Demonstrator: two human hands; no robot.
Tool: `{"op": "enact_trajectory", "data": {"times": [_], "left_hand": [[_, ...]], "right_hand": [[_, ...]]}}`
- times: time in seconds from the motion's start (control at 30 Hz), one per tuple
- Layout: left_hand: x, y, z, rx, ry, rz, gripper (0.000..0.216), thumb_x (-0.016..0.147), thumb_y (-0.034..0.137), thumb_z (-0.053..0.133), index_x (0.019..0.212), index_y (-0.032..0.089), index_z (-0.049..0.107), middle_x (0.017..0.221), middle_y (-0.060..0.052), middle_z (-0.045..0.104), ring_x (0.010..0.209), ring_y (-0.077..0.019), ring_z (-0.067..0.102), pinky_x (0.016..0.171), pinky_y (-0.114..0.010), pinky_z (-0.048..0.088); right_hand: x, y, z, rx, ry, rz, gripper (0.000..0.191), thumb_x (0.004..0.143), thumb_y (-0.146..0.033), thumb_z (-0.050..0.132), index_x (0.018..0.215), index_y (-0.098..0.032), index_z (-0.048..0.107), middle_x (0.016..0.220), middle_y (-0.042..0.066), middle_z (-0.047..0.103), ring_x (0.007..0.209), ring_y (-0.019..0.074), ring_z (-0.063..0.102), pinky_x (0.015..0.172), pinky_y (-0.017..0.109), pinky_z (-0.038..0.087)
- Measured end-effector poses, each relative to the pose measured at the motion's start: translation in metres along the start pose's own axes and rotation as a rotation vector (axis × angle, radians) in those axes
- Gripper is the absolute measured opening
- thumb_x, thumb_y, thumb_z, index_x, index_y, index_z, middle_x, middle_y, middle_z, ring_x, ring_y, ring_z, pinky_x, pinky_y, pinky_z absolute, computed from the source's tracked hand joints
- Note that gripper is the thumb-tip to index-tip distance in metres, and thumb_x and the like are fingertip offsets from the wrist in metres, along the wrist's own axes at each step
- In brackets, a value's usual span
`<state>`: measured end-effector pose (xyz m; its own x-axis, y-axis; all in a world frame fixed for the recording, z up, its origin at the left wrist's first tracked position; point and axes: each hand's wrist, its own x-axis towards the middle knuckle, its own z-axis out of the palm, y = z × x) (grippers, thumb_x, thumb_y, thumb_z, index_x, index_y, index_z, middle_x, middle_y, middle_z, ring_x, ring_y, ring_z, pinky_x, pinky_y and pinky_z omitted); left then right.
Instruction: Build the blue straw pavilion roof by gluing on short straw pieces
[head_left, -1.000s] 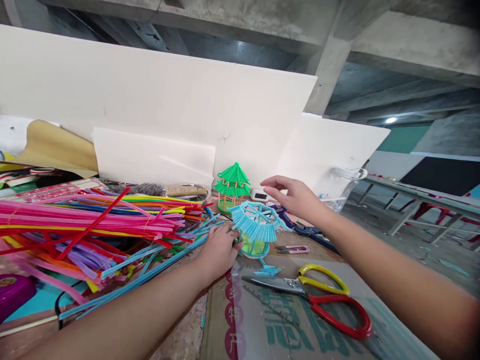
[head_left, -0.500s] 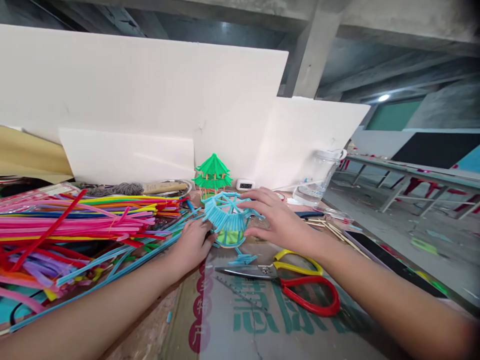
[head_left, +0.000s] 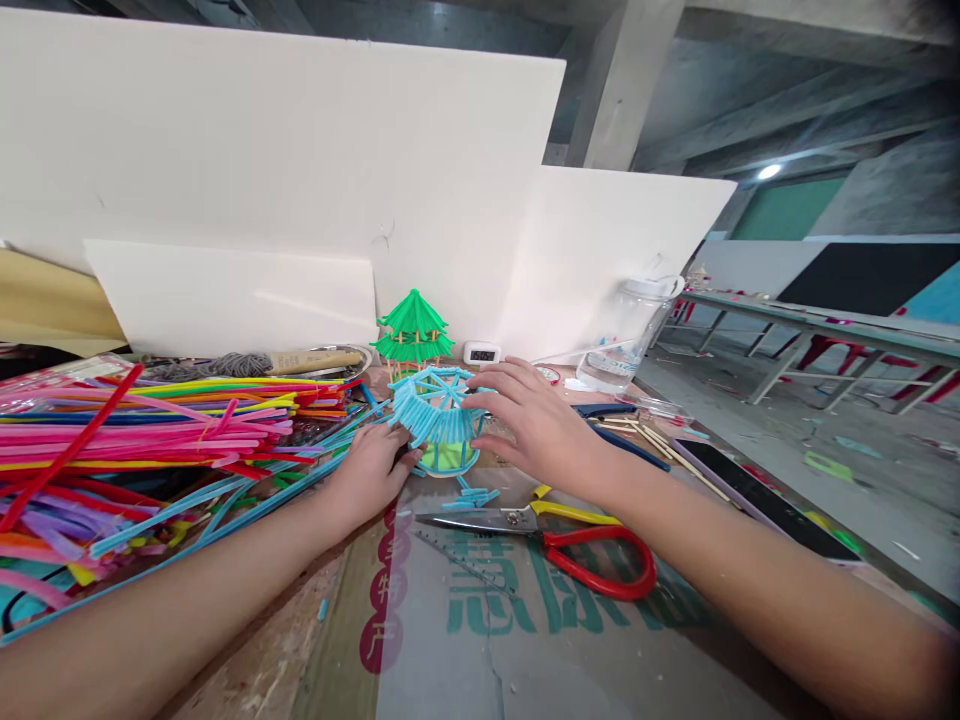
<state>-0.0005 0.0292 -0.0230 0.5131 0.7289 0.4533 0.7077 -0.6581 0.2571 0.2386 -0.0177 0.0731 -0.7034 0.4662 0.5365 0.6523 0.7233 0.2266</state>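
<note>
A small round model pavilion (head_left: 429, 412), built of light blue pipe-cleaner pieces with a green floor, stands on the board. Its slatted blue roof is open between the spokes at the top. My left hand (head_left: 373, 462) is closed at the pavilion's lower left side, fingertips partly hidden behind it. My right hand (head_left: 532, 420) is at the right of the roof, fingers apart and curved, with the fingertips at the roof edge. Short blue pieces (head_left: 477, 496) lie in front of the pavilion. Nearer me rest scissors (head_left: 525, 521) with one yellow and one red handle.
Bundles of coloured pipe cleaners (head_left: 135, 440) cover the left side. Behind stand a green-roofed model pavilion (head_left: 413, 330), a small digital clock (head_left: 481, 353) and a clear water jug (head_left: 626, 335). On the right lie blue-handled pliers (head_left: 630, 447), wooden sticks (head_left: 675, 455) and a phone (head_left: 761, 495).
The whole scene has shifted slightly up and left as the camera moved. Both hands stay at the blue pavilion in nearly the same pose. More of the blue-handled pliers shows.
</note>
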Motion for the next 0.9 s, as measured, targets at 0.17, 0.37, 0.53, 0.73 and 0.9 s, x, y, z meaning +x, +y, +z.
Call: {"op": "enact_trajectory", "data": {"times": [0.17,0.37,0.53,0.73,0.9], "left_hand": [[-0.001,-0.001,0.001,0.006,0.009,-0.008,0.024,0.093,0.033,0.044,0.100,0.018,0.063,0.106,-0.011,0.066,0.107,-0.0283,0.057,0.094,-0.044,0.041],[-0.001,-0.002,0.002,0.020,0.012,-0.015,0.025,0.093,0.034,0.044,0.096,0.018,0.063,0.102,-0.010,0.066,0.102,-0.0284,0.058,0.090,-0.043,0.042],[-0.002,0.000,0.001,0.043,0.026,-0.014,0.023,0.093,0.034,0.045,0.091,0.018,0.062,0.095,-0.010,0.065,0.098,-0.0282,0.058,0.088,-0.042,0.043],[-0.002,0.001,0.000,0.020,0.008,-0.014,0.024,0.093,0.034,0.044,0.092,0.018,0.063,0.099,-0.010,0.066,0.100,-0.0278,0.057,0.090,-0.043,0.041],[-0.003,0.003,-0.001,0.032,0.016,-0.004,0.024,0.093,0.034,0.045,0.093,0.018,0.064,0.099,-0.010,0.066,0.102,-0.0278,0.057,0.091,-0.043,0.039]], "right_hand": [[0.000,0.000,0.002,0.028,0.009,0.004,0.041,0.082,-0.036,0.068,0.118,-0.020,0.057,0.121,0.012,0.061,0.120,0.0288,0.049,0.107,0.053,0.032],[-0.001,-0.002,0.005,0.016,0.028,0.001,0.039,0.084,-0.037,0.066,0.116,-0.017,0.058,0.119,0.012,0.063,0.119,0.0274,0.051,0.110,0.051,0.030],[0.000,-0.004,0.005,0.031,0.050,0.018,0.037,0.087,-0.040,0.061,0.115,-0.017,0.059,0.115,0.012,0.064,0.116,0.0266,0.052,0.106,0.049,0.035],[0.000,-0.010,0.006,0.033,0.059,0.014,0.052,0.082,-0.051,0.064,0.122,-0.018,0.055,0.120,0.012,0.062,0.119,0.0287,0.051,0.110,0.053,0.029],[-0.002,-0.014,0.011,-0.006,0.067,0.024,0.040,0.087,-0.039,0.062,0.120,-0.017,0.055,0.122,0.012,0.061,0.123,0.0275,0.049,0.113,0.053,0.026]]}}
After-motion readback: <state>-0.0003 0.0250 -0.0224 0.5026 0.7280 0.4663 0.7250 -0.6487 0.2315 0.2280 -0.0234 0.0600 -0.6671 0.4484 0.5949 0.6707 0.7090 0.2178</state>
